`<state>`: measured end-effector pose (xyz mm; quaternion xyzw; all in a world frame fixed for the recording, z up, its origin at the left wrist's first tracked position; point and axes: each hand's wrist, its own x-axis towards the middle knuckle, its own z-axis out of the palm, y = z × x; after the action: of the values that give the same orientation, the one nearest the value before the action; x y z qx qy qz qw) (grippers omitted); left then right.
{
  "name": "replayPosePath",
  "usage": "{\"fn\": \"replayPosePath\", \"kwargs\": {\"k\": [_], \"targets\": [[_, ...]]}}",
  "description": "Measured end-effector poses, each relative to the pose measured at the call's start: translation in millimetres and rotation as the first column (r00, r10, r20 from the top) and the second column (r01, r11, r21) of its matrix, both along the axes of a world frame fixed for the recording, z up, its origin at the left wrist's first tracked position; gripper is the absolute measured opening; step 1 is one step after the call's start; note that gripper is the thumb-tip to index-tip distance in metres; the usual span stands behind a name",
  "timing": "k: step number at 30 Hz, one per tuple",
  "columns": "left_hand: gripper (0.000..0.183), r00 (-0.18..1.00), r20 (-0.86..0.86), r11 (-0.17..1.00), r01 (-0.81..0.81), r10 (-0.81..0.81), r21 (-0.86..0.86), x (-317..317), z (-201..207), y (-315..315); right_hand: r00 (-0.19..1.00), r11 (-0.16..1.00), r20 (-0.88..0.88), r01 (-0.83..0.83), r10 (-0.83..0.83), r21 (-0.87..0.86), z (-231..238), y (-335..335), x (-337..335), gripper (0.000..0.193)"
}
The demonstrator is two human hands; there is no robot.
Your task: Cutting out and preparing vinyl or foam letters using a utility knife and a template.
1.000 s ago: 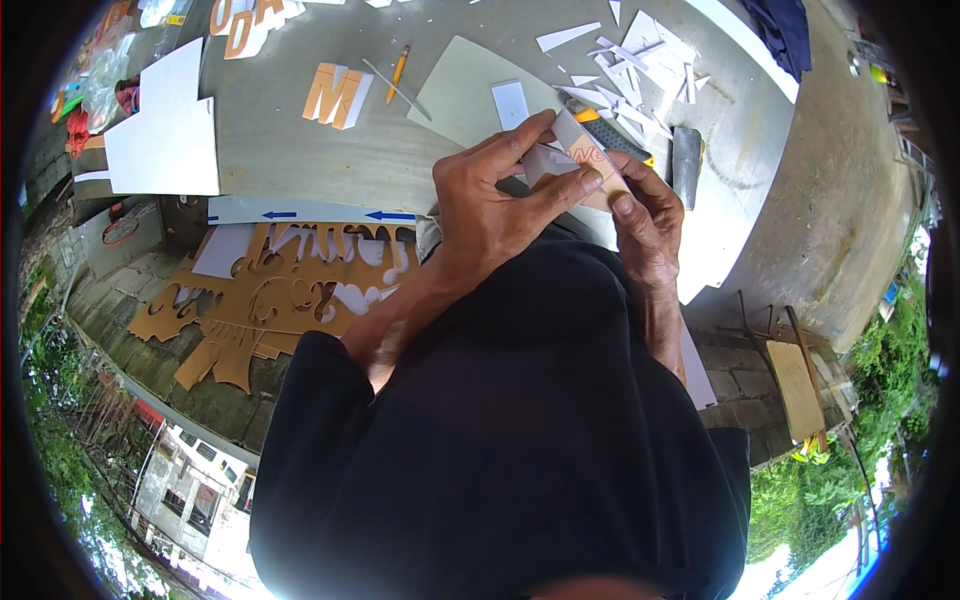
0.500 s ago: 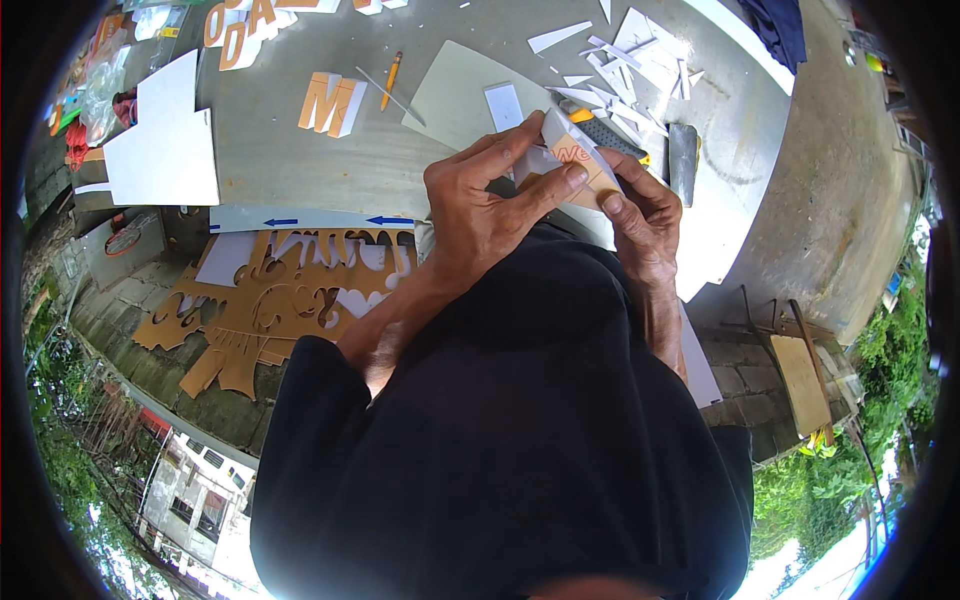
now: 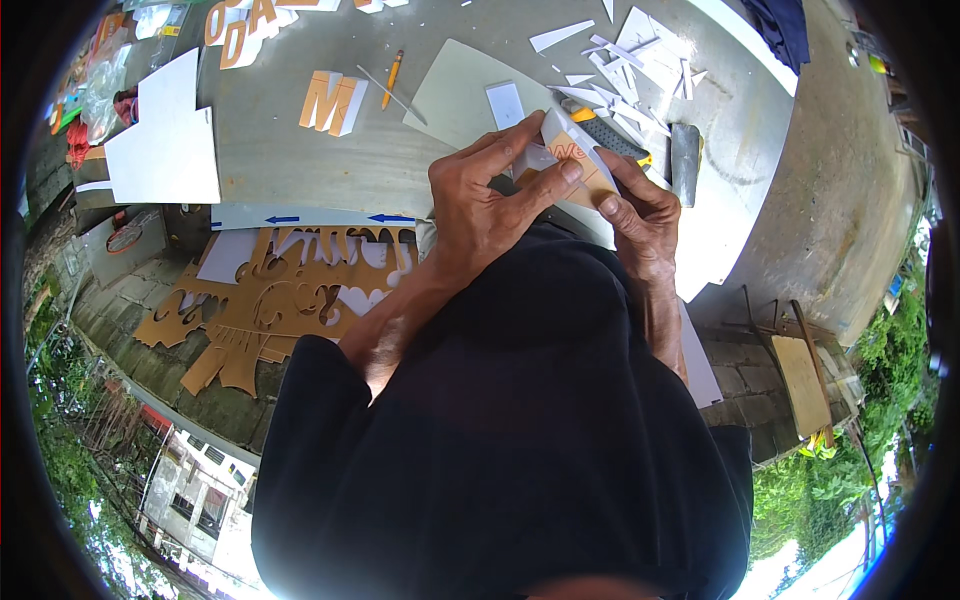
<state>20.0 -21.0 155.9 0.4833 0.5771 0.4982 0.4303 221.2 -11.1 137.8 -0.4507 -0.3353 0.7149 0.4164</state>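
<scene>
Two hands, left hand (image 3: 480,205) and right hand (image 3: 640,215), grip one foam piece (image 3: 572,155)

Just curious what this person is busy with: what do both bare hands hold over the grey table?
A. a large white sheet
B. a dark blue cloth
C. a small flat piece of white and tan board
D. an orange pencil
C: the left hand and right hand both pinch the small flat piece of white and tan board, while the orange pencil lies apart on the grey table.

Small tan-and-white foam-board piece (image 3: 572,157), orange markings, tilted, held above grey cutting mat (image 3: 455,85)
</scene>
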Motion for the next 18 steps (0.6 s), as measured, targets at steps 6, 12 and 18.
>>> {"fn": "replayPosePath", "kwargs": {"k": [6,12,18], "targets": [[0.053,0.999,0.039,0.999,-0.031,0.030,0.033,1.8,-8.1,1.8,1.000,1.000,0.021,-0.008,0.008,-0.001,-3.1,-1.1,0.9,0.053],[0.068,0.955,0.295,0.999,0.020,-0.027,0.027,4.8,-19.8,-2.1,0.999,0.998,-0.037,0.013,-0.015,-0.054,-9.6,-1.9,5.9,0.051],[0.079,0.961,0.275,0.999,0.010,0.002,-0.040,-2.6,-14.7,-9.4,0.997,0.997,-0.058,0.043,-0.046,-0.057,-10.3,-2.7,8.8,0.054]]}}
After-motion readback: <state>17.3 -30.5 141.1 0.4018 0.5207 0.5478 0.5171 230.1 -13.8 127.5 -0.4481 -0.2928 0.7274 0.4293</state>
